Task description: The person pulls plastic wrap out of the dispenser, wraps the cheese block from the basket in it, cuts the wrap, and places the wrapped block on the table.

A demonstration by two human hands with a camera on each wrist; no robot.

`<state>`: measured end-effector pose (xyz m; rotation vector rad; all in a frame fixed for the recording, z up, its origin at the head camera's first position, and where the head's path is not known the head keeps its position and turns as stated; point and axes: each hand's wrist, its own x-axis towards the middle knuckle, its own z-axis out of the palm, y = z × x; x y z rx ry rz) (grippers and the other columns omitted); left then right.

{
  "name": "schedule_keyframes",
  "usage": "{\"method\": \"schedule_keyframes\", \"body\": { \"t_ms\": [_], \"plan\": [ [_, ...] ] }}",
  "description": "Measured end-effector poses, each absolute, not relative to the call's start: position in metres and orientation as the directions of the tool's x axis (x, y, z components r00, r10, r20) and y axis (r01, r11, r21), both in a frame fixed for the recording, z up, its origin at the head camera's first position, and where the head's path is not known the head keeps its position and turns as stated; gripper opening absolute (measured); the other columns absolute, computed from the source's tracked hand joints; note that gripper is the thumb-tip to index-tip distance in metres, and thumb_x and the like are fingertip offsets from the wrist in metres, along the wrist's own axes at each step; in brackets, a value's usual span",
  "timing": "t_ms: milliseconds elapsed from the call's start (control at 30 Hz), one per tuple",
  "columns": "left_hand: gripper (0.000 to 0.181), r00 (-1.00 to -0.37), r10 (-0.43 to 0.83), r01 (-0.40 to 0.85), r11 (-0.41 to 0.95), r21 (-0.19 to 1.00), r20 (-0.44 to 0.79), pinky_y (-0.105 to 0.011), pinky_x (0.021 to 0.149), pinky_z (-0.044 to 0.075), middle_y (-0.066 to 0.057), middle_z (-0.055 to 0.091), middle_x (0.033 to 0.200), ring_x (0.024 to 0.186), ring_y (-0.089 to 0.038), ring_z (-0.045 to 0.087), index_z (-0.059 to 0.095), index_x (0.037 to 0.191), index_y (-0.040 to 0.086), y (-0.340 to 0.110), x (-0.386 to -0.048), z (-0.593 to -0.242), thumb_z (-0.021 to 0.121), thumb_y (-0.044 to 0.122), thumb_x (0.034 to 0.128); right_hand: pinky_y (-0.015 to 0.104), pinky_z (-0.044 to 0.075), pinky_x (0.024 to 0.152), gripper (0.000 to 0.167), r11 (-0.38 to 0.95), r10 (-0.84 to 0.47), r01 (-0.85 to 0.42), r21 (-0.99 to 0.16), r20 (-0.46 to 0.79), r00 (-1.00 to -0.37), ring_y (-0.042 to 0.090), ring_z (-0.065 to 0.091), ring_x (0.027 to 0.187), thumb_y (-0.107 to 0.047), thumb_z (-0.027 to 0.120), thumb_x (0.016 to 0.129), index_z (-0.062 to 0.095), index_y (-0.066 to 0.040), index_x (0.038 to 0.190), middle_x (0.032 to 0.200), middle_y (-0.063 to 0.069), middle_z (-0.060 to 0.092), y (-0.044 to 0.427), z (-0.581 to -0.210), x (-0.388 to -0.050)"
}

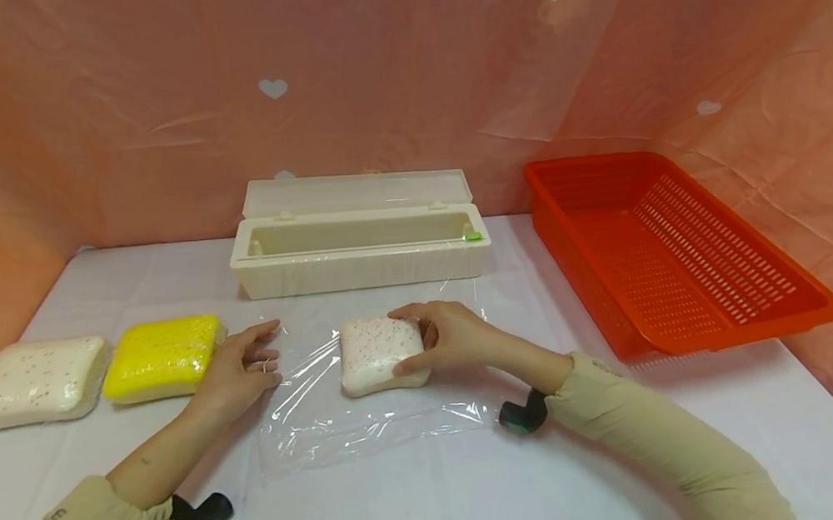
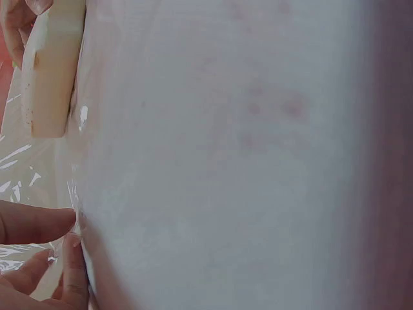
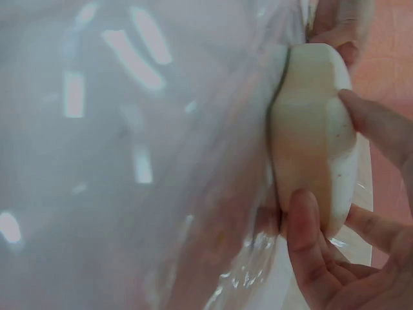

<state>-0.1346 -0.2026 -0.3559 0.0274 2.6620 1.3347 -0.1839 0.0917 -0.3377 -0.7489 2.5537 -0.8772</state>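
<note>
A white, red-speckled pillow-shaped block (image 1: 380, 354) rests on a sheet of clear cling film (image 1: 317, 403) spread over the table. My right hand (image 1: 448, 336) grips the block's right side, thumb in front and fingers behind; the right wrist view shows these fingers around the pale block (image 3: 310, 142). My left hand (image 1: 235, 369) is at the film's left edge, its fingers apart in the head view. In the left wrist view, its fingertips (image 2: 74, 242) touch the film near the table. A yellow block (image 1: 164, 358) of similar shape lies just beyond the left hand.
Another white speckled block (image 1: 36, 380), glossy like the yellow one, lies at the far left. Behind the film stands a long white cling film box (image 1: 361, 272), its lid raised and a green piece at its right end. A red plastic basket (image 1: 575, 266) stands at the right.
</note>
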Motion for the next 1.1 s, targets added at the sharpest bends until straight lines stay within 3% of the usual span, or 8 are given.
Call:
{"method": "schedule_keyframes", "body": {
  "t_ms": [133,267,467,567,667,800,933,1100],
  "plan": [
    [0.064,-0.981,0.067,-0.102,0.621,0.777,-0.182,-0.024,0.073,0.054,-0.027,0.046,0.137,0.110,-0.036,0.055,0.036,0.143,-0.003,-0.201,-0.132,-0.352,0.060,0.001,0.0838,0.023,0.050,0.071,0.080,0.680,-0.577,-0.347,-0.646,-0.180,-0.796,0.010,0.060,0.077,-0.036,0.080,0.077,0.043,-0.012,0.144,0.095,0.004,0.063,0.099,-0.339,-0.182],
    [0.057,-0.987,0.063,-0.074,0.634,0.770,-0.146,-0.024,0.066,0.052,-0.028,0.049,0.132,0.099,-0.032,0.058,0.042,0.139,-0.005,-0.200,-0.126,-0.348,0.059,0.004,0.0855,0.024,0.052,0.076,0.083,0.670,-0.581,-0.322,-0.669,-0.203,-0.788,0.011,0.062,0.082,-0.034,0.080,0.078,0.037,-0.011,0.146,0.103,0.006,0.063,0.111,-0.339,-0.181],
    [0.039,-0.997,0.079,0.069,0.704,0.707,0.019,-0.050,0.089,0.048,-0.025,0.045,0.124,0.105,-0.037,0.052,0.052,0.128,-0.003,-0.198,-0.113,-0.339,0.056,0.006,0.0900,0.024,0.053,0.075,0.074,0.607,-0.654,-0.396,-0.689,-0.150,-0.741,0.012,0.060,0.081,-0.030,0.082,0.076,0.044,-0.009,0.136,0.099,0.003,0.062,0.135,-0.340,-0.172],
    [0.030,-0.984,0.133,0.180,0.740,0.649,0.121,-0.057,0.092,0.043,-0.022,0.045,0.123,0.110,-0.040,0.048,0.058,0.117,-0.001,-0.196,-0.107,-0.337,0.062,0.008,0.0886,0.025,0.052,0.076,0.063,0.581,-0.690,-0.445,-0.681,-0.122,-0.714,0.012,0.058,0.085,-0.032,0.083,0.074,0.052,-0.010,0.124,0.098,-0.001,0.062,0.147,-0.341,-0.167],
    [0.024,-0.960,0.214,0.280,0.784,0.554,0.182,-0.052,0.088,0.045,-0.013,0.052,0.113,0.105,-0.034,0.052,0.062,0.100,0.006,-0.195,-0.101,-0.338,0.074,0.017,0.0824,0.025,0.050,0.078,0.050,0.549,-0.731,-0.505,-0.666,-0.091,-0.676,0.012,0.057,0.089,-0.033,0.083,0.073,0.057,-0.012,0.110,0.098,-0.004,0.063,0.157,-0.343,-0.163],
    [0.032,-0.915,0.366,0.403,0.797,0.450,0.172,-0.036,0.079,0.047,0.006,0.053,0.098,0.094,-0.017,0.052,0.058,0.083,0.021,-0.196,-0.094,-0.341,0.083,0.038,0.0715,0.026,0.048,0.082,0.043,0.510,-0.777,-0.570,-0.644,-0.060,-0.627,0.010,0.057,0.091,-0.034,0.084,0.072,0.059,-0.015,0.101,0.098,-0.007,0.063,0.169,-0.344,-0.157],
    [0.040,-0.850,0.514,0.512,0.752,0.415,0.117,-0.023,0.070,0.040,0.016,0.044,0.092,0.087,-0.005,0.044,0.052,0.077,0.031,-0.202,-0.089,-0.346,0.082,0.055,0.0646,0.025,0.048,0.087,0.040,0.482,-0.814,-0.626,-0.613,-0.049,-0.578,0.009,0.056,0.092,-0.034,0.084,0.072,0.059,-0.016,0.098,0.097,-0.007,0.060,0.177,-0.345,-0.152],
    [0.044,-0.769,0.638,0.589,0.692,0.418,0.027,-0.018,0.070,0.034,0.018,0.039,0.087,0.083,0.000,0.038,0.049,0.078,0.035,-0.208,-0.086,-0.348,0.080,0.061,0.0616,0.025,0.047,0.089,0.036,0.505,-0.823,-0.651,-0.568,-0.090,-0.560,0.006,0.054,0.092,-0.034,0.083,0.074,0.059,-0.019,0.096,0.094,-0.010,0.057,0.186,-0.346,-0.149]
  ]
}}
